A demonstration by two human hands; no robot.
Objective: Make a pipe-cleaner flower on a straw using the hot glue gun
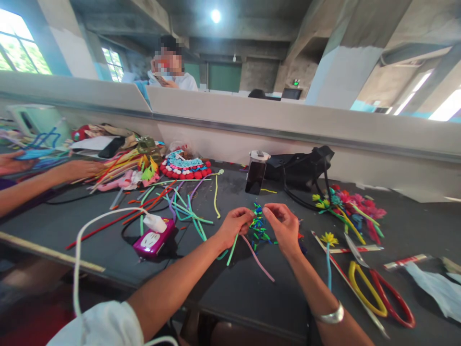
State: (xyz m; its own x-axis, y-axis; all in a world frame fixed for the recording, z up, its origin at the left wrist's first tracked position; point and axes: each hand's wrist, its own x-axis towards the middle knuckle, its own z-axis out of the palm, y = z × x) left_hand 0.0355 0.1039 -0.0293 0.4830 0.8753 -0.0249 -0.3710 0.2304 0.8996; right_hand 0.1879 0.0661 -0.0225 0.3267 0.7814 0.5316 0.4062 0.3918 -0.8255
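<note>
My left hand is closed in a pinch, with a light green pipe cleaner hanging from under its fingers. A pink pipe cleaner also runs down from beneath that hand; whether it is gripped or just lies there is unclear. My right hand faces it a short gap away, thumb and fingertips pressed together. What sits in that pinch is too small to make out. Between and below both hands lies a scatter of short blue and green cut pieces on the dark table.
Scissors with red and yellow handles lie at right, near fuzzy flowers. A phone leans on a clear cup, beside a black bag. At left are a purple power socket, loose pipe cleaners and a co-worker's arm.
</note>
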